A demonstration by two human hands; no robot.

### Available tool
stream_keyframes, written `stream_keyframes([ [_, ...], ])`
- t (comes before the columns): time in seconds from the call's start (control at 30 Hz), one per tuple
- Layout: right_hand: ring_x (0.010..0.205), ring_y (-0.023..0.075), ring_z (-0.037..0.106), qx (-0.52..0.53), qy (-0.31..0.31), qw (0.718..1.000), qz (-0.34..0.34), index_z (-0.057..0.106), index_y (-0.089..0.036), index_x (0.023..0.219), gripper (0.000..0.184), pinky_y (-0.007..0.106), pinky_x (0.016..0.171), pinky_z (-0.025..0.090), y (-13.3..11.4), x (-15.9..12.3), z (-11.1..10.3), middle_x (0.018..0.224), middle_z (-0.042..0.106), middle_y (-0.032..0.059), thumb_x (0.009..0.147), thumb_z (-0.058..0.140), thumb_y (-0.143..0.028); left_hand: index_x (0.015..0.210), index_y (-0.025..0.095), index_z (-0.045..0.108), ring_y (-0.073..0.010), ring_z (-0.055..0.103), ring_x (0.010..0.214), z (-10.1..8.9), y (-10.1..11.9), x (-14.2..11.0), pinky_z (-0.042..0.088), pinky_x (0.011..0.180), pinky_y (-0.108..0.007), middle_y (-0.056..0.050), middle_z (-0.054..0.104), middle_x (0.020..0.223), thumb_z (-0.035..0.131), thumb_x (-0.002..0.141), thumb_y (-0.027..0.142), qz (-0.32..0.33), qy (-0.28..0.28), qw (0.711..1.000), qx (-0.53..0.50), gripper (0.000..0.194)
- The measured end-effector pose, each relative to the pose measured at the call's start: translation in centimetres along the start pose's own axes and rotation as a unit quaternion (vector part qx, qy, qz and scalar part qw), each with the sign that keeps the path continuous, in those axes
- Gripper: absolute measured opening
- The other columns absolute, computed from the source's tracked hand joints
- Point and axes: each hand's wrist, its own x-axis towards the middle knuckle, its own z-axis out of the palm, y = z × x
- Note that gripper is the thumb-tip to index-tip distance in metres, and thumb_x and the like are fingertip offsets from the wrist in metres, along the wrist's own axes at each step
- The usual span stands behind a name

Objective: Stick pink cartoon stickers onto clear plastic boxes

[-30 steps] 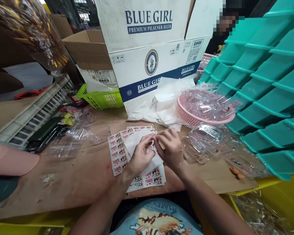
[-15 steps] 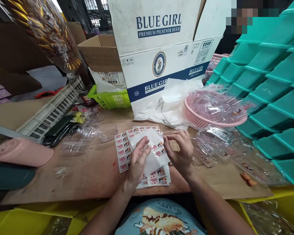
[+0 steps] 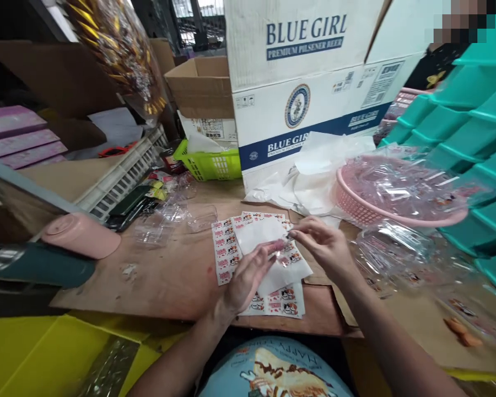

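A mostly bare white sticker sheet (image 3: 259, 232) with a few cat stickers left at its right side lies on other sheets of printed cat stickers (image 3: 224, 251). My left hand (image 3: 248, 275) rests over this top sheet, fingers stretched out to the right, their tips touching a lifted sticker (image 3: 278, 245). Thumb and forefinger of my right hand (image 3: 320, 242) pinch that sticker's right end just above the sheet. The sticker is clear with pink print and looks bent.
To the right are clear plastic lids (image 3: 397, 245) and a pink basket (image 3: 355, 201) heaped with clear plastic. Teal bins (image 3: 450, 124) stack behind. A white beer carton (image 3: 268, 118), crumpled white paper (image 3: 273, 190) and a green basket (image 3: 209, 168) stand behind. A pink cup (image 3: 82, 234) lies left.
My right hand has moved from above the sheet's right edge with a sticker now pinched in it. My left hand has turned, its fingers reaching right to the sticker. The view has shifted left.
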Motion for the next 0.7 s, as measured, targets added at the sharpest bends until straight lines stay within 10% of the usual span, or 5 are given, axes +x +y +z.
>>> stream_keyframes([
  [0.1,0.084,0.0192,0.062,0.021,0.15,0.988,-0.038,0.077,-0.024,0.083,0.006,0.034,0.074,0.05,-0.4,0.5,-0.9,0.087,0.064,0.0034,0.084,0.075,-0.03,0.14,0.024,0.055,-0.0299,0.041,0.141,-2.6,2.0,0.8,0.031,0.119,-0.045,-0.012,0.047,0.15,0.071,0.085,0.038,0.1,0.09,0.971,0.197,0.058],
  [0.23,0.098,0.0195,0.063,0.071,0.18,0.981,-0.028,0.075,-0.031,0.109,0.023,0.036,0.083,0.054,-1.0,-0.4,-0.7,0.103,0.063,0.0039,0.086,0.073,-0.03,0.131,0.019,0.061,-0.0321,0.029,0.146,-9.4,7.2,3.2,0.018,0.122,-0.046,-0.014,0.044,0.148,0.078,0.074,0.023,0.218,0.232,0.819,0.478,0.06],
  [0.4,0.094,0.0217,0.065,0.044,0.011,0.998,-0.045,0.033,-0.033,0.154,0.072,0.044,0.087,0.059,-1.0,-2.1,1.7,0.112,0.063,0.0085,0.091,0.066,-0.028,0.065,0.018,0.069,-0.0367,0.055,0.12,-13.3,10.5,5.5,0.03,0.112,-0.051,-0.013,0.072,0.089,0.081,0.063,0.02,0.068,0.145,0.863,0.48,0.012],
  [0.6,0.144,0.0367,0.036,-0.136,-0.159,0.945,-0.252,-0.001,-0.03,0.16,0.111,0.063,0.114,0.036,-0.9,-1.2,2.7,0.159,0.033,0.0166,0.082,0.077,-0.028,0.072,0.016,0.07,-0.0164,0.061,0.057,-7.4,8.8,3.7,0.049,0.064,-0.03,-0.005,0.067,0.062,0.073,0.077,0.046,-0.099,-0.016,0.958,0.27,0.03],
  [0.7,0.127,0.0308,0.056,-0.041,-0.173,0.959,-0.221,-0.003,-0.03,0.16,0.113,0.051,0.106,0.049,-0.4,-0.5,3.4,0.149,0.046,0.0173,0.081,0.078,-0.031,0.078,0.017,0.072,-0.0165,0.063,0.06,-4.3,7.3,2.5,0.052,0.07,-0.031,-0.002,0.063,0.058,0.077,0.073,0.053,-0.176,-0.062,0.982,0.016,0.037],
])
